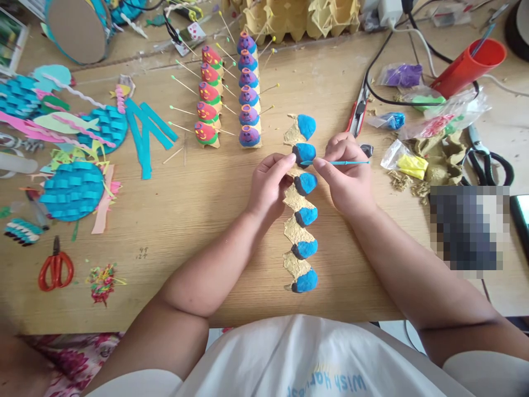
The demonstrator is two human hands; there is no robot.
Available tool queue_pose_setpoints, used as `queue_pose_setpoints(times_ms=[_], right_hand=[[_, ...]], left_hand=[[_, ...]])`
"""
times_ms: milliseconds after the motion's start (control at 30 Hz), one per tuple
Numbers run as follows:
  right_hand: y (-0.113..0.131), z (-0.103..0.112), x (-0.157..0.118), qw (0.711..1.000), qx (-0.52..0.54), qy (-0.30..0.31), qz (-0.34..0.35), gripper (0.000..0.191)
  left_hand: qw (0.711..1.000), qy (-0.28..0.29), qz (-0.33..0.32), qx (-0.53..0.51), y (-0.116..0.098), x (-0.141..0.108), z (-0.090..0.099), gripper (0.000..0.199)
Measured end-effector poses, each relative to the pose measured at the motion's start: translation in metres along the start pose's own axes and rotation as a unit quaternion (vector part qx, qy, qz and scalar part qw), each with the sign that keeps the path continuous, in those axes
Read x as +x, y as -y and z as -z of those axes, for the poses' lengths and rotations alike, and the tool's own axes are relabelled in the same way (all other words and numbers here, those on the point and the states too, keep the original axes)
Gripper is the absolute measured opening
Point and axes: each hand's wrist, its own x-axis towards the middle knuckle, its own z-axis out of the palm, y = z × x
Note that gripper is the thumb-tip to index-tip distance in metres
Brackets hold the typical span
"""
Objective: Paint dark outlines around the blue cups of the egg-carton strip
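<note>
In front of me lies an egg carton strip (pixel 298 231), its cups topped with blue clay and most edged with black clay along the lower left. My left hand (pixel 270 184) pinches the strip at the second cup from the far end, thumb against the black clay. My right hand (pixel 349 176) holds a thin blue modelling tool (pixel 349 162), its tip touching the clay on that same cup. The right fingers are closed round the tool. The farthest cup (pixel 306 127) shows only blue clay.
Two finished-looking caterpillar strips with faces, one red-green (pixel 208 99) and one purple (pixel 249 96), stand at the back with pins sticking out. Right: a utility knife (pixel 359 107), clay bags (pixel 413 165), black scissors (pixel 487 162), a red cup (pixel 469 69). Left: red scissors (pixel 55 270), blue woven paper crafts (pixel 73 190).
</note>
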Motion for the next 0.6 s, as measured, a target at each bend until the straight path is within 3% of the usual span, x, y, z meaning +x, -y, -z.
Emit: queue_pose_setpoints(times_ms=[300, 600], right_hand=[[-0.005, -0.002, 0.001, 0.999, 0.018, -0.009, -0.03, 0.05], [0.009, -0.004, 0.006, 0.975, 0.171, -0.051, -0.131, 0.043]], left_hand=[[1.0, -0.013, 0.014, -0.007, -0.002, -0.002, -0.005, 0.038], [0.997, 0.026, 0.073, -0.004, -0.001, 0.005, 0.003, 0.044]])
